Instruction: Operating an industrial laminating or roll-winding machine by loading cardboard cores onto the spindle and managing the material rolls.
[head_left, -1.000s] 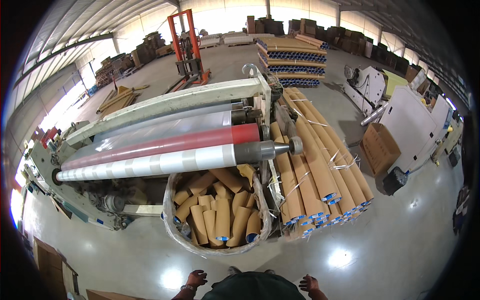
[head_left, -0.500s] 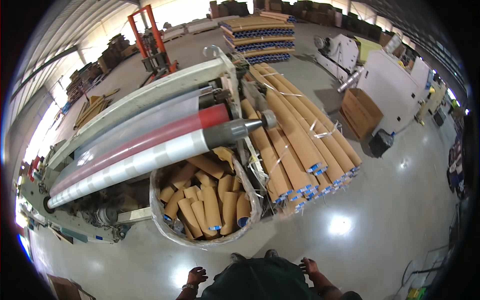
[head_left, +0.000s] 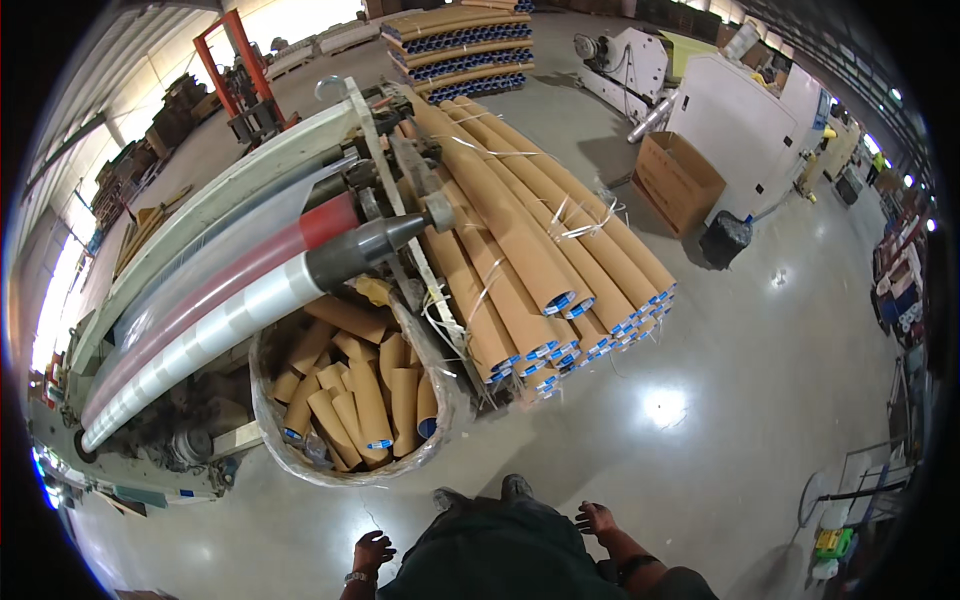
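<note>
- left hand [head_left: 372, 551] at lower edge beside the dark torso, wristband on wrist, fingers look loosely curled, holds nothing
- right hand [head_left: 596, 518] on the other side of the torso, fingers spread and loose, holds nothing
- both hands hang over bare shiny concrete floor [head_left: 720, 400], touching no object
- nearest thing: big sack of short cardboard tubes [head_left: 355, 395], just ahead of the feet and to the left, tubes standing tilted, some with blue end caps
- bundle of long cardboard tubes [head_left: 520, 230] lies strapped with white bands just right of the sack, blue-capped ends facing the person
- long roll on machine [head_left: 200, 320] runs diagonally above the sack, clear film at the left end, red band, dark grey shaft end near the tube bundle
- open cardboard box [head_left: 680, 180] beside a white machine cabinet [head_left: 745, 115], well apart at upper right
- second stack of tubes [head_left: 455, 45] and orange forklift mast [head_left: 240, 70] far back
</note>
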